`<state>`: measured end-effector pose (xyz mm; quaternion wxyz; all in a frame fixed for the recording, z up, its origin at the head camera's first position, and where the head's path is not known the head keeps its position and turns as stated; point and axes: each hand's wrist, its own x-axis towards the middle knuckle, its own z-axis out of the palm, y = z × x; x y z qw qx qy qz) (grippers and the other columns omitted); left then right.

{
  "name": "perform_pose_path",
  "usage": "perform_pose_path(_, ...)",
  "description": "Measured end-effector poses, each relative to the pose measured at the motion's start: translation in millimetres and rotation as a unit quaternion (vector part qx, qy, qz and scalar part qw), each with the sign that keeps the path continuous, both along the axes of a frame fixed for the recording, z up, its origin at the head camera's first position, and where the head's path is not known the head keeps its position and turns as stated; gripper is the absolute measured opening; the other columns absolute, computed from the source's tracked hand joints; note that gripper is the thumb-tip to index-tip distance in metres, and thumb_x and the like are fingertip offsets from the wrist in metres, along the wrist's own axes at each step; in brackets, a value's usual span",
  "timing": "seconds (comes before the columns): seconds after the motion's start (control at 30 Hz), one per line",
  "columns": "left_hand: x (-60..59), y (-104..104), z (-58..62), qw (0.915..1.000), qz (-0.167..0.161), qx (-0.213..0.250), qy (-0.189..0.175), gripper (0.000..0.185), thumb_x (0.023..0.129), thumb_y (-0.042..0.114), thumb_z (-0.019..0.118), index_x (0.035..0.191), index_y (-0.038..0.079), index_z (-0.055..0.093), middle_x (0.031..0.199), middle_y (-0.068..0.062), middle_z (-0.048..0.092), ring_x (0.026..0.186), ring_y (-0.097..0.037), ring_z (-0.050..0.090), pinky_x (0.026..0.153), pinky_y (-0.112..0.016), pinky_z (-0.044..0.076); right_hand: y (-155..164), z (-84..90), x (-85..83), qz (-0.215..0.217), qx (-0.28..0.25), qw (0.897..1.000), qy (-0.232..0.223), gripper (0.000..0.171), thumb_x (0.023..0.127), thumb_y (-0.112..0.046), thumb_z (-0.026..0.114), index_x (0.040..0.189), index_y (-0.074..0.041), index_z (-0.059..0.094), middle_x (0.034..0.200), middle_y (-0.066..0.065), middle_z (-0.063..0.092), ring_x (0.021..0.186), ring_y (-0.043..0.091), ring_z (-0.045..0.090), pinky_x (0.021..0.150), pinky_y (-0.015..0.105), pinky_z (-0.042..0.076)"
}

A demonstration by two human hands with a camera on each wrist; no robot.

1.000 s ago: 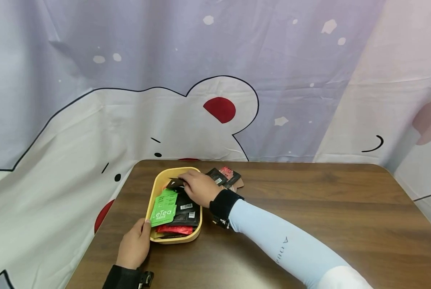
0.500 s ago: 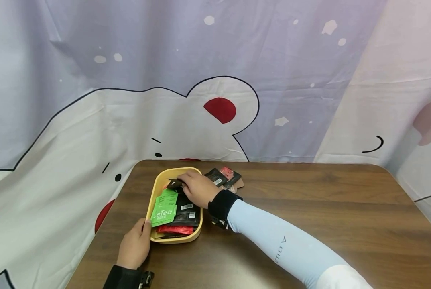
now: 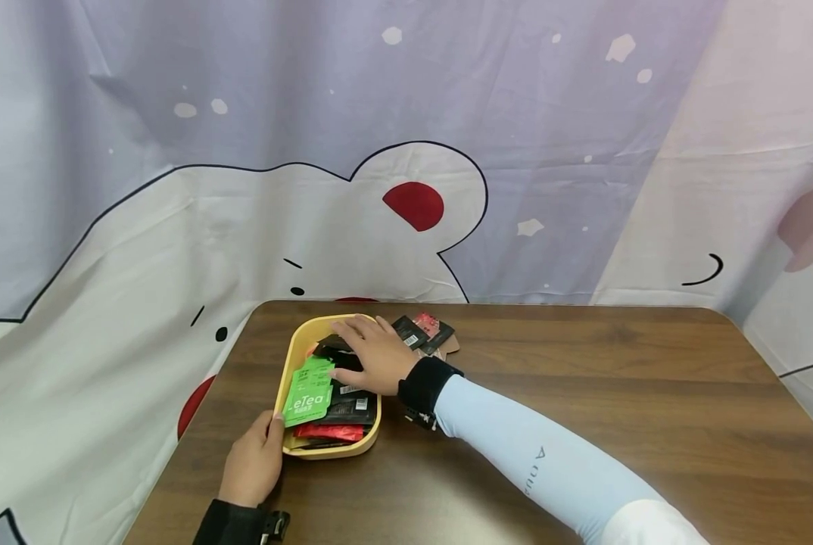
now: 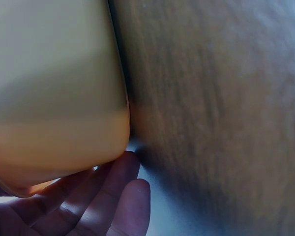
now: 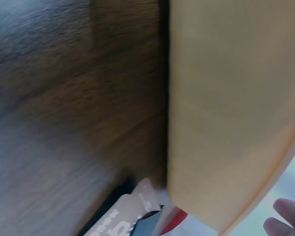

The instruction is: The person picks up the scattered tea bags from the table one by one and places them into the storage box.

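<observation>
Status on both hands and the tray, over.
Left hand holds yellow tray at near corner. Right hand flat, fingers spread on black packets inside. Green LeTea packet alongside.

A yellow oval tray on the bench's left end holds overlapping green, black and red sachets.

The tray sits on the table near its far left corner. Packets lie inside the tray. More packets lie on the table just right of the tray. A curtain hangs behind the table.
</observation>
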<state>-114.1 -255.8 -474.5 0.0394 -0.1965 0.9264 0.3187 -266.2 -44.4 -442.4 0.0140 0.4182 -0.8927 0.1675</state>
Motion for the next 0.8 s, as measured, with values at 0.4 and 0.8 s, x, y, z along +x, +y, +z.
perform_pose_path(0.4, 0.3, 1.3, 1.2, 1.0, -0.004, 0.002, 0.004, 0.045, 0.111, 0.034, 0.03, 0.132, 0.0, 0.053, 0.096, -0.013, 0.06, 0.077, -0.021, 0.052, 0.065, -0.033, 0.037, 20.8, -9.8, -15.9, -0.04, 0.002, 0.999, -0.02, 0.063, 0.105, -0.039, 0.045, 0.161, -0.019, 0.025, 0.162, 0.007, 0.036, 0.155, 0.026, 0.026, 0.127, 0.049, 0.014)
perform_pose_path(0.8, 1.2, -0.3, 0.0, 0.9999, -0.006, -0.001, 0.012, 0.048, 0.111, 0.035, 0.03, 0.137, 0.0, 0.052, 0.106, -0.015, 0.063, 0.08, -0.022, 0.054, 0.068, -0.034, 0.04, 39.6, -31.6, -44.1, -0.112, 0.065, 0.991, -0.043, 0.067, 0.099, -0.038, 0.059, 0.157, -0.012, 0.037, 0.159, 0.014, 0.039, 0.151, 0.031, 0.033, 0.122, 0.047, 0.029)
